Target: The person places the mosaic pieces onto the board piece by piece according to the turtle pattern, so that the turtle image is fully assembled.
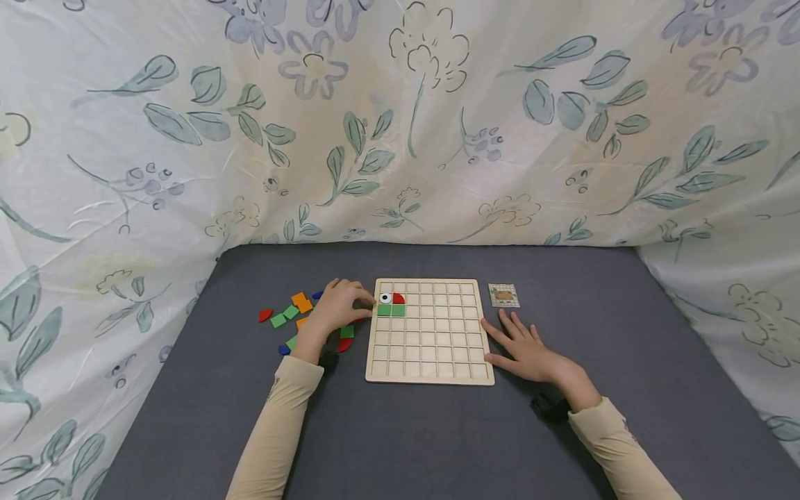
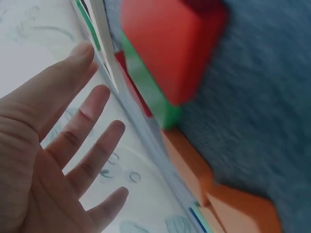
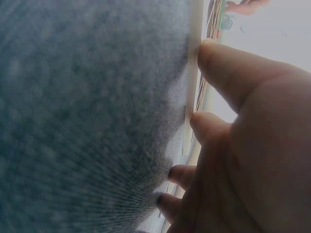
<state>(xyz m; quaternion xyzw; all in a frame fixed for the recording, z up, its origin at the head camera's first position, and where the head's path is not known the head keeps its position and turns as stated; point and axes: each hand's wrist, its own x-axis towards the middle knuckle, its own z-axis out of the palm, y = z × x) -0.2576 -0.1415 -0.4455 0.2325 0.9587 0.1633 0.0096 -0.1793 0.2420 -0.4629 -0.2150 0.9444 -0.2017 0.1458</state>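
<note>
A pale wooden grid board (image 1: pixel 439 339) lies on the dark cloth. In its upper left cells are an eye tile (image 1: pixel 385 298), a red quarter-round tile (image 1: pixel 398 298) and, below them, green square tiles (image 1: pixel 391 310). My left hand (image 1: pixel 334 309) hovers at the board's left edge, thumb and fingers apart; the left wrist view shows nothing between them. The right hand (image 1: pixel 528 353) lies spread by the board's right side, and its thumb (image 3: pixel 228 60) and a fingertip touch the board's edge.
Loose coloured tiles lie left of the board, partly hidden by the left hand: orange (image 1: pixel 301 301), red (image 1: pixel 265 315), green (image 1: pixel 278 320) and blue (image 1: pixel 284 351). A small picture card (image 1: pixel 503 295) sits right of the board. A floral curtain (image 1: pixel 431 173) hangs behind the table.
</note>
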